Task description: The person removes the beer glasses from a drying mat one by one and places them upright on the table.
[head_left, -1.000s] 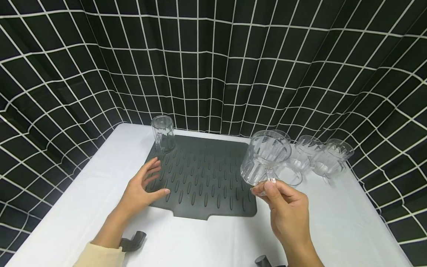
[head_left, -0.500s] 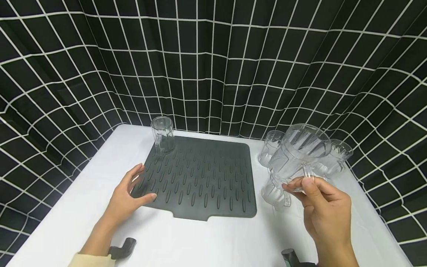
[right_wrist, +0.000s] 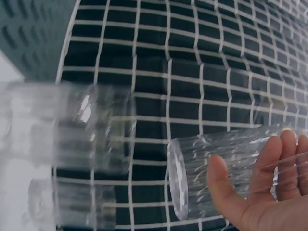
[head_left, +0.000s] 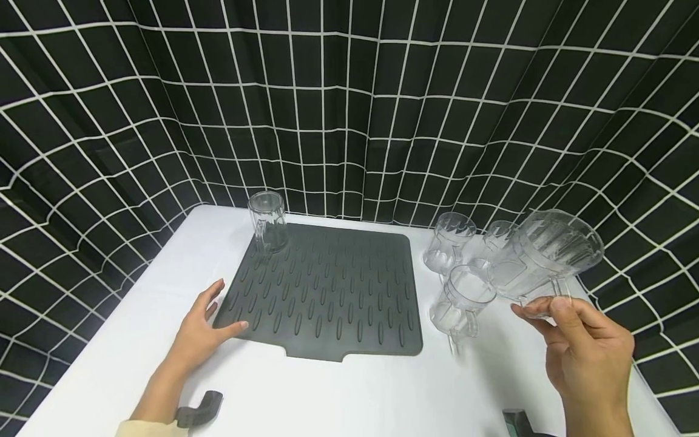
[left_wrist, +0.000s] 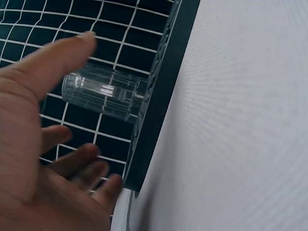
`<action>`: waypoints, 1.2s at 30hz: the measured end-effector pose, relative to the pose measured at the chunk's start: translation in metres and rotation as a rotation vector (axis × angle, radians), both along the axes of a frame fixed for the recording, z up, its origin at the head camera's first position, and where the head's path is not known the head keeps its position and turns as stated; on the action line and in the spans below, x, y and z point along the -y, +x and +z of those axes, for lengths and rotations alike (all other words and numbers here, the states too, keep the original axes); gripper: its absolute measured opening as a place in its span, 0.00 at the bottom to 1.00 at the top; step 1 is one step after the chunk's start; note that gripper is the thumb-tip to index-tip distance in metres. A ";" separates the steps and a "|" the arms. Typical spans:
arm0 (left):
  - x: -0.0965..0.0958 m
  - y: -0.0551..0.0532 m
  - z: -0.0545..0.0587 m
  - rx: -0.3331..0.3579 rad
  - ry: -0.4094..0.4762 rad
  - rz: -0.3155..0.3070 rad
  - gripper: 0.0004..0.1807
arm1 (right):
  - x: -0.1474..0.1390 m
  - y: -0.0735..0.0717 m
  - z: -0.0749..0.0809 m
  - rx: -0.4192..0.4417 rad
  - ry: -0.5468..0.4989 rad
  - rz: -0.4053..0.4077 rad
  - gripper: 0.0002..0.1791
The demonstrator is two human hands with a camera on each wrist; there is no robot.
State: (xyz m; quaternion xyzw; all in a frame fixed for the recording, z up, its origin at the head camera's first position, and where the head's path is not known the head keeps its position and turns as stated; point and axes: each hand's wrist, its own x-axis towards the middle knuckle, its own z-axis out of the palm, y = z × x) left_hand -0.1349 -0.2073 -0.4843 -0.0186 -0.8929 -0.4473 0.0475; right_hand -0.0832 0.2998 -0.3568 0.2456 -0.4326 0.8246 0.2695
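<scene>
My right hand [head_left: 587, 346] pinches the handle of a clear ribbed mug [head_left: 557, 246] and holds it tilted above the right part of the table. In the right wrist view the mug [right_wrist: 192, 173] lies along the fingers, its rim facing left. Beside it on the table are more clear mugs: one at the back [head_left: 449, 243], one in front [head_left: 463, 300] and another [head_left: 498, 237] partly covered. By the left front corner of the dark grey ridged mat [head_left: 327, 291], my left hand [head_left: 196, 331] hovers with fingers spread, holding nothing.
At the mat's back left corner stands another clear mug [head_left: 267, 221], apparently upside down. Black cloth with a white grid [head_left: 327, 121] rises behind and along both sides of the white table [head_left: 306, 394]. A dark wrist-camera piece [head_left: 202, 409] juts beside the left wrist.
My right hand has carried the mug rightward, from over the mat's right edge to above the table's right side. My left hand has drawn back slightly to the left, away from the mat.
</scene>
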 end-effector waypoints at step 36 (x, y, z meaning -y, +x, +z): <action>0.000 -0.002 -0.008 0.124 -0.186 -0.016 0.55 | -0.057 -0.002 -0.104 0.275 -0.071 0.002 0.13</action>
